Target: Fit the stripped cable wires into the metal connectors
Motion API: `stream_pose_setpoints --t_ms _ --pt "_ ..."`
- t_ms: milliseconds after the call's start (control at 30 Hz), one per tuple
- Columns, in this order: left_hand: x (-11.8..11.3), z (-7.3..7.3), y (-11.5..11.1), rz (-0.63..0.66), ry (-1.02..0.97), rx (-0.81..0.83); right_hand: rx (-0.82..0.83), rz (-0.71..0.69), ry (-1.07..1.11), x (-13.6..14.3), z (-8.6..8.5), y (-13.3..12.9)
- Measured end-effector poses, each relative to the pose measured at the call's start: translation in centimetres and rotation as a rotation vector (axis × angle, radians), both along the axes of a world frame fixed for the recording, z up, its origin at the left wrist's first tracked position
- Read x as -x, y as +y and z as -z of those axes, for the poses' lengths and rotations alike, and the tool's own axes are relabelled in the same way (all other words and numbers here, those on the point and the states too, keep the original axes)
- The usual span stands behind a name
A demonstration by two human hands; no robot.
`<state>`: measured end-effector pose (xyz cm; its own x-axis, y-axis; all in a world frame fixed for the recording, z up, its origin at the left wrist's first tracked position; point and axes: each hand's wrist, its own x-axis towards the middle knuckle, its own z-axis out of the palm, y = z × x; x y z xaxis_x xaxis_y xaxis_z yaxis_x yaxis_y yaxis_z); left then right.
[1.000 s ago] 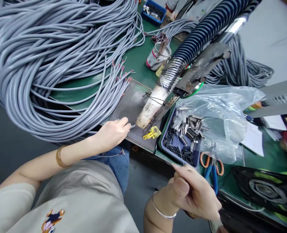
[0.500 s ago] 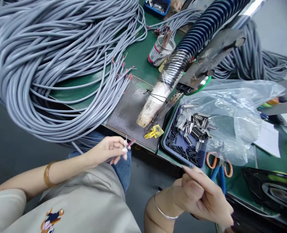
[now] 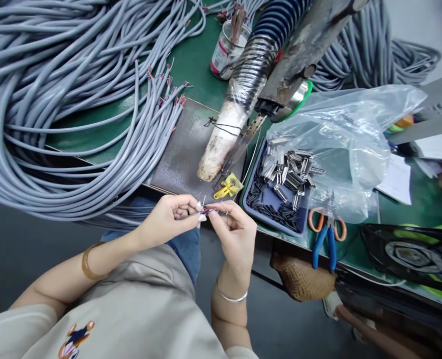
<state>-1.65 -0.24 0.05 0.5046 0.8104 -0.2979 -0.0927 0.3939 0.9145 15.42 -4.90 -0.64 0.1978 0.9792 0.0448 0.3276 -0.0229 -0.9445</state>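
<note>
My left hand [image 3: 172, 219] is closed on the end of a grey cable, with white coverings on its fingertips. Thin red and blue wires [image 3: 209, 210] stick out of it toward the right. My right hand [image 3: 236, 232] pinches these wires between thumb and forefinger, close to the left fingertips. Both hands are just in front of the brown board [image 3: 176, 169]. Above the board hangs a soldering iron [image 3: 251, 130] beside a hose with a white, stained end [image 3: 221, 144]. A yellow clip [image 3: 224, 189] lies on the board.
Bundled grey cables [image 3: 94, 65] cover the left side. To the right, a blue tray [image 3: 299, 227] holds metal connectors [image 3: 294, 172] and small black pieces, partly under a plastic bag [image 3: 348, 144]. Cutters [image 3: 328, 239] with orange and blue handles and a black fan [image 3: 411, 254] are farther right.
My right hand has moved left from beside the tray to the wires and now pinches them. The view has shifted, so the table items appear farther left and higher.
</note>
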Motion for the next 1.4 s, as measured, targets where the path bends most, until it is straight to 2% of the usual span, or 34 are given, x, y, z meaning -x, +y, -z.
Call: stream_pose_setpoints --t_ms 67,200,300,367,433,500,567,633,667,700,767,800,867,933,1033,1167,1267,1333,1400 --pt "-0.1 0.2 0.0 -0.024 0.036 -0.042 -0.019 0.024 -0.016 0.2 0.1 0.0" --pt "-0.2 0.5 -0.1 -0.129 0.083 -0.129 -0.156 0.117 -0.155 0.9 0.2 -0.3" --pt "-0.3 0.9 -0.4 -0.179 0.097 -0.159 -0.211 0.129 -0.243 1.3 0.4 -0.7" --pt "-0.5 1.1 -0.8 -0.215 0.177 -0.256 -0.235 0.121 -0.275 1.2 0.5 -0.9" --pt "-0.6 1.2 -1.2 -0.225 0.277 -0.445 -0.282 0.141 -0.281 0.8 0.5 -1.2" --pt "-0.6 1.0 -1.3 -0.171 0.343 -0.642 -0.353 0.213 -0.238 0.2 0.4 -1.2" --pt "-0.1 0.7 -0.9 0.018 0.335 -0.721 -0.448 0.324 -0.157 -0.4 0.2 -1.1" --pt "0.7 0.6 -0.3 0.340 0.216 -0.611 -0.542 0.415 -0.091 -0.8 -0.1 -1.0" --pt "1.2 0.7 0.1 0.493 0.118 -0.490 -0.564 0.434 -0.075 -0.9 -0.2 -1.0" --pt "1.6 0.9 0.5 0.577 0.013 -0.330 -0.567 0.437 -0.071 -0.9 -0.4 -1.1" --pt "2.3 1.3 1.0 0.464 -0.133 0.007 -0.512 0.390 -0.095 -0.6 -0.6 -1.2" --pt "2.5 1.4 1.1 0.365 -0.161 0.117 -0.467 0.355 -0.121 -0.5 -0.8 -1.3" --pt "2.4 1.6 1.2 0.192 -0.177 0.204 -0.376 0.287 -0.187 -0.1 -1.0 -1.4" --pt "2.1 1.6 1.3 0.107 -0.179 0.203 -0.285 0.222 -0.237 0.2 -1.1 -1.2" --pt "1.6 1.6 1.3 0.100 -0.182 0.184 -0.188 0.146 -0.246 0.7 -1.0 -0.7" --pt "1.5 1.6 1.4 0.106 -0.185 0.174 -0.185 0.073 -0.262 1.7 -0.4 -0.6" --pt "1.5 1.4 1.5 0.088 -0.186 0.167 -0.165 -0.042 -0.308 2.2 -0.1 -1.0" --pt "1.5 1.3 1.5 0.090 -0.182 0.153 -0.160 -0.014 -0.285 2.1 -0.1 -1.2" --pt "1.5 1.2 1.4 0.103 -0.173 0.128 -0.195 0.127 -0.224 1.6 -0.3 -1.2"
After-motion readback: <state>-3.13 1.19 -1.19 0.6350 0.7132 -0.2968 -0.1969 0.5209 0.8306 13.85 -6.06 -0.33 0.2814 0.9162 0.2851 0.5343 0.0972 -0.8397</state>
